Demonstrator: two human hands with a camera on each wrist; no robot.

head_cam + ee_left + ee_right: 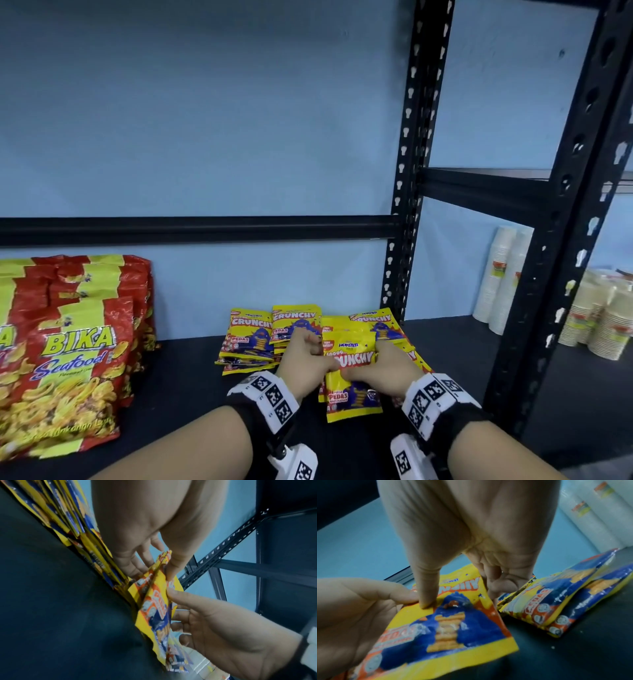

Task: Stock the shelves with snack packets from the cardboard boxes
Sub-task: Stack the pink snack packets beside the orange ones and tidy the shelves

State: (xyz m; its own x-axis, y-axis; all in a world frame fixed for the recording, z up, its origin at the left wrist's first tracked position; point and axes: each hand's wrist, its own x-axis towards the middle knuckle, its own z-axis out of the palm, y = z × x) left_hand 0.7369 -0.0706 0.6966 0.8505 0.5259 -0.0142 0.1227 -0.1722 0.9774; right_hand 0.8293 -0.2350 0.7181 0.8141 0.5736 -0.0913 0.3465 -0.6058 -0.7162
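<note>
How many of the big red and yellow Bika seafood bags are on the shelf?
At least 3 large red-and-yellow Bika seafood snack bags, standing front to back at the black shelf's left end; more may be hidden behind.

Both hands, left hand (301, 356) and right hand (380, 370), pinch one yellow Crunchy packet (352, 394) above the dark shelf (191, 387); more packets (251, 339) lie near its back edge.

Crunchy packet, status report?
Both hands, left and right, pinch one Crunchy packet above shelf. More packets behind. Nothing blocking.
</note>
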